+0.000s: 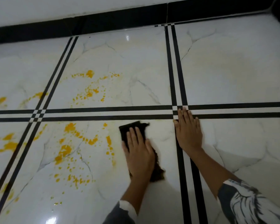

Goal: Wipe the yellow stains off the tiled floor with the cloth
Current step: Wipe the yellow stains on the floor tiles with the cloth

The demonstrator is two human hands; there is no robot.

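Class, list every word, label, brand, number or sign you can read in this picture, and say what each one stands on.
None can be read.
The right sleeve bears a white pattern, not lettering.
The dark cloth under the left hand, the right hand, the tiled floor and the yellow stains carry no text.
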